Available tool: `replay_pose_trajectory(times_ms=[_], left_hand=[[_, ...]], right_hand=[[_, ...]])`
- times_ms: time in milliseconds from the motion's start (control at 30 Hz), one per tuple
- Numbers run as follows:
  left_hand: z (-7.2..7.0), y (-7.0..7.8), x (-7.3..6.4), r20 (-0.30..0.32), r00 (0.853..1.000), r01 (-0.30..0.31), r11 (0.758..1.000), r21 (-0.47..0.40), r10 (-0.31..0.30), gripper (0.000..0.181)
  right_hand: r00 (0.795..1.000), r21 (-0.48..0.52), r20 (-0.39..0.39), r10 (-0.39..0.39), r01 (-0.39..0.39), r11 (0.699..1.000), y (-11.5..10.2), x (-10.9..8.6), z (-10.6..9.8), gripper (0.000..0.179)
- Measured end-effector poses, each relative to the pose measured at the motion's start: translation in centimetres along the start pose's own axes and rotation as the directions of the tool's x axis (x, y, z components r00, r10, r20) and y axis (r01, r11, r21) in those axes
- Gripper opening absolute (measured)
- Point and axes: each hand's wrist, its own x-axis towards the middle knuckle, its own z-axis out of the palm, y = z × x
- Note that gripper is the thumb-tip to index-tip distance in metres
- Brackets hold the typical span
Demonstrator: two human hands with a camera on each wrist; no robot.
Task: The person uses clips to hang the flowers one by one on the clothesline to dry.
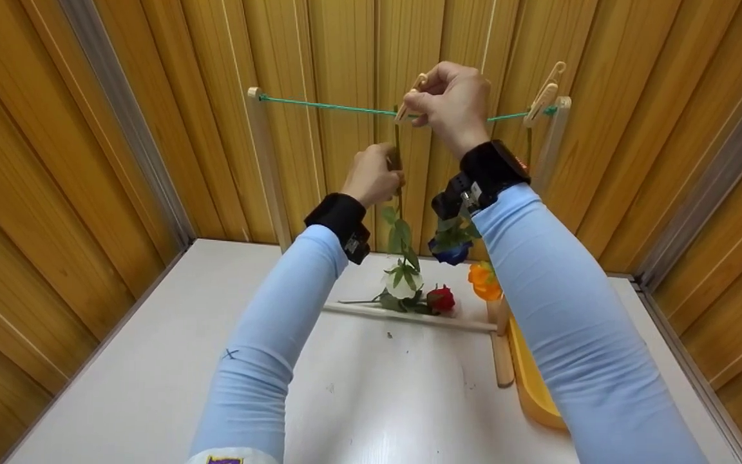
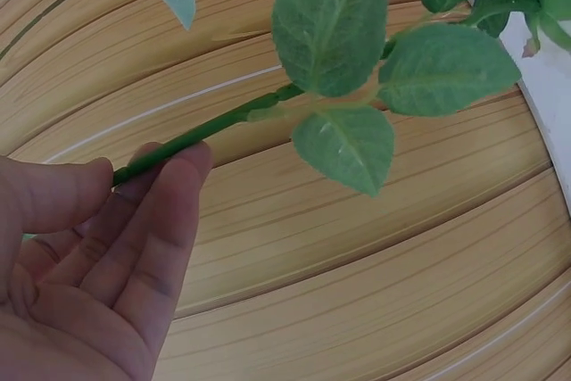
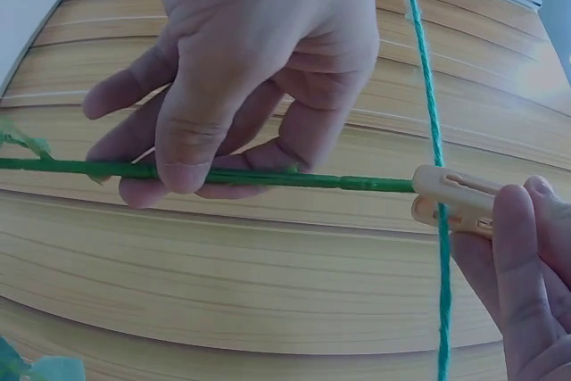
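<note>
My left hand pinches the green stem of a white rose, which hangs head down with its leaves below the hand. Up at the green line, my right hand pinches a beige clothespin. In the right wrist view the clothespin straddles the line, and the stem's end meets its jaws. The left hand holds the stem lower down between thumb and fingers.
Two more clothespins sit at the line's right end by the post. A blue rose and an orange flower hang at right. A red rose lies by the wooden bar. A yellow tray stands at right.
</note>
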Motion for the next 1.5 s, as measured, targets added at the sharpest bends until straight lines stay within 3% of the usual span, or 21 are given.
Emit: replay_pose_trajectory(times_ms=[467,733,967,1300,1500], left_hand=[[0.3,0.3,0.0,0.003,1.000,-0.022,0.999,-0.037,0.022,0.009],[0.3,0.2,0.0,-0.004,1.000,-0.025,0.999,-0.041,0.025,0.012],[0.0,-0.2,0.1,-0.023,0.999,-0.034,0.999,0.001,0.034,0.014],[-0.1,-0.7,-0.1,-0.032,0.999,-0.039,0.999,0.034,0.040,0.013],[0.0,-1.3,-0.1,-0.029,0.999,-0.017,0.999,0.032,0.018,0.012]], right_hand=[[0.997,0.016,0.039,0.067,-0.068,0.998,0.8,0.1,-0.1,0.015],[0.986,0.045,0.083,0.147,-0.151,0.988,0.7,0.2,-0.1,0.027],[0.980,0.037,0.123,0.156,-0.161,0.986,0.5,0.2,0.1,0.031],[0.960,0.083,0.167,0.225,-0.241,0.967,0.6,0.2,0.0,0.021],[0.944,0.058,0.204,0.261,-0.278,0.959,0.3,0.3,0.0,0.025]])
